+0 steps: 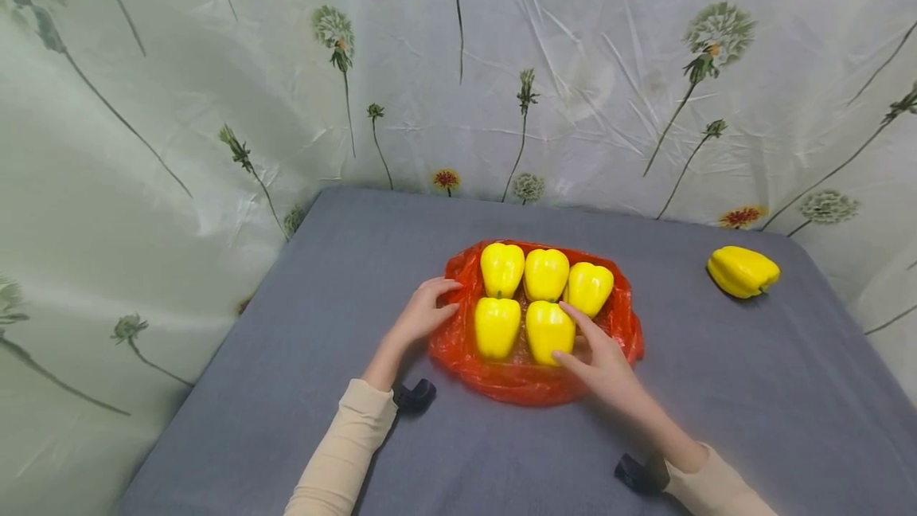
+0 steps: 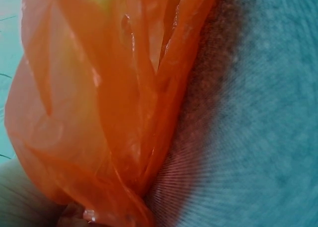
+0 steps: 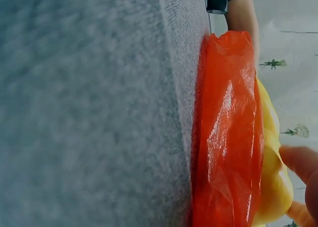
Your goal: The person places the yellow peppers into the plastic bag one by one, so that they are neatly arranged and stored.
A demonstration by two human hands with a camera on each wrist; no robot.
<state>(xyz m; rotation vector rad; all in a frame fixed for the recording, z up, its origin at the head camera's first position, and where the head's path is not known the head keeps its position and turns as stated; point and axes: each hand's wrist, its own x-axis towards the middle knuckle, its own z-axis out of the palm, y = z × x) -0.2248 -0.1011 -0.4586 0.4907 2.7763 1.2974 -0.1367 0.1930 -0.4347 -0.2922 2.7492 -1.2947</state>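
Observation:
Several yellow bell peppers [image 1: 502,269] stand in two rows inside a red plastic bag [image 1: 516,388] whose rim is spread wide. At the bag's left side, my left hand [image 1: 423,313] holds the rim with fingers and thumb. The left wrist view has the bag's folds [image 2: 124,113] gathered near that hand. My right hand [image 1: 605,369] reaches over the bag's near right side, thumb and index finger around the front right bell pepper [image 1: 548,333]. In the right wrist view its fingertips [image 3: 293,155] lie against that pepper's side.
One more yellow bell pepper [image 1: 743,271] lies on its side on the grey-blue cloth [image 1: 716,388], toward the far right corner of the table. A pale curtain [image 1: 573,102] printed with dandelions hangs behind and along the left edge.

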